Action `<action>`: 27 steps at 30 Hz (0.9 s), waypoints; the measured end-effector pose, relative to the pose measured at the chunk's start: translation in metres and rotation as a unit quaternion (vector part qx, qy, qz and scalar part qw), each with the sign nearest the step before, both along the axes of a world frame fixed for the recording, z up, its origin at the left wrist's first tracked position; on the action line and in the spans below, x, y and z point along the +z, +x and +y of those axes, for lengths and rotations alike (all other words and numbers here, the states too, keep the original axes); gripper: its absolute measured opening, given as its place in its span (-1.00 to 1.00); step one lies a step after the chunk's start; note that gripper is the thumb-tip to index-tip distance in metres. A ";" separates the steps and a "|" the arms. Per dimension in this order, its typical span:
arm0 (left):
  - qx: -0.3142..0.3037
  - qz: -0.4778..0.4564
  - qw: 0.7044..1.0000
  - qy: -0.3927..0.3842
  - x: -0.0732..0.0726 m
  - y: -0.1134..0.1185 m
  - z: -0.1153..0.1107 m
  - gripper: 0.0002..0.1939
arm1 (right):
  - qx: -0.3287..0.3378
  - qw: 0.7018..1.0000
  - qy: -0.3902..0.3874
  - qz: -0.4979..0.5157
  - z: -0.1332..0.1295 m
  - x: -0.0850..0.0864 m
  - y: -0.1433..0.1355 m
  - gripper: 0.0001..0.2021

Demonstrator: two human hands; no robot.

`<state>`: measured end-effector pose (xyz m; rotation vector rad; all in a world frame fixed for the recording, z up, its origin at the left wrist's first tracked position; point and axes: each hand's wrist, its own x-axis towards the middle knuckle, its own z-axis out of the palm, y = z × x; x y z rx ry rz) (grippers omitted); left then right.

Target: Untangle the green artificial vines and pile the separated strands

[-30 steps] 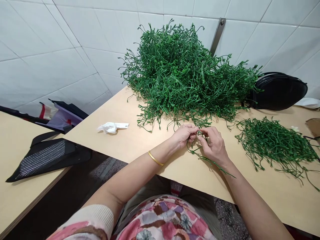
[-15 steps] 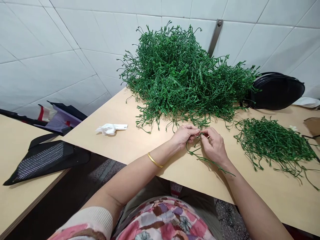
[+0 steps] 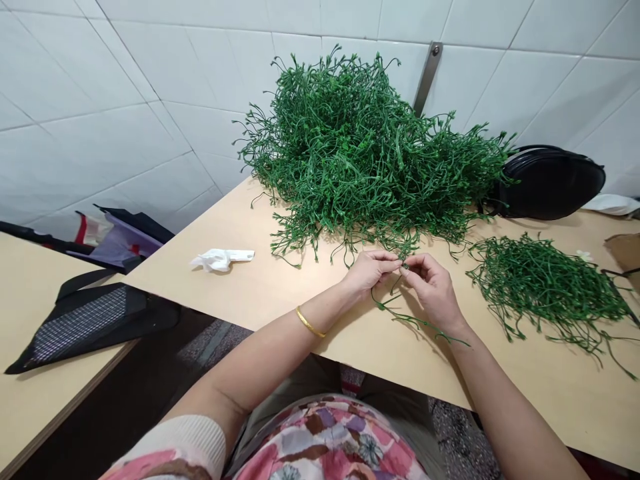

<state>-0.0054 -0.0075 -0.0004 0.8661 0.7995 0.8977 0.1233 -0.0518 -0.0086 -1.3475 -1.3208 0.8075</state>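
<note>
Your left hand (image 3: 369,270) and right hand (image 3: 434,288) meet fingertip to fingertip above the tabletop (image 3: 260,293), just in front of the large heap of green plastic stems (image 3: 365,150). Both hands are closed in a pinch on one green plastic sprig (image 3: 407,319): your left thumb and forefinger grip its upper end, and your right fingers curl around the same end from the opposite side. The rest of the sprig trails from that shared grip toward you, passing under your right wrist and lying along the tabletop. A gold bangle (image 3: 310,323) sits on your left wrist.

The large heap rests against the white tiled wall (image 3: 100,100) at the far edge of the tabletop, its nearest strands just beyond your fingertips. To your right lies a smaller, flatter pile of stems (image 3: 545,283), apart from the large heap and from your hands. A black bag (image 3: 550,181) stands behind that pile, touching the right flank of the large heap. A crumpled white tissue (image 3: 220,259) lies well to the left of your hands. On the neighbouring table (image 3: 30,393) to your left rests a black mesh pouch (image 3: 85,323).
</note>
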 end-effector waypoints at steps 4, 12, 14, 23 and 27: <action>-0.033 0.007 0.999 0.003 0.000 -0.001 0.001 -0.84 | -0.005 0.997 0.017 -0.080 0.000 0.000 -0.001 -0.78; -0.016 -0.021 1.000 -0.015 0.000 -0.002 0.000 -0.85 | -0.032 0.948 0.158 -0.274 0.000 -0.005 0.003 -0.90; -0.018 -0.024 0.999 -0.039 0.002 -0.003 0.002 -0.86 | -0.052 0.894 0.218 -0.388 -0.001 -0.006 0.001 -0.90; -0.058 -0.073 0.990 -0.105 0.005 -0.009 0.006 -0.90 | -0.004 0.942 0.193 -0.274 -0.002 -0.006 -0.006 -0.89; -0.047 -0.064 0.992 -0.094 0.006 -0.007 0.005 -0.89 | 0.006 0.987 0.071 -0.143 -0.001 -0.005 -0.006 -0.93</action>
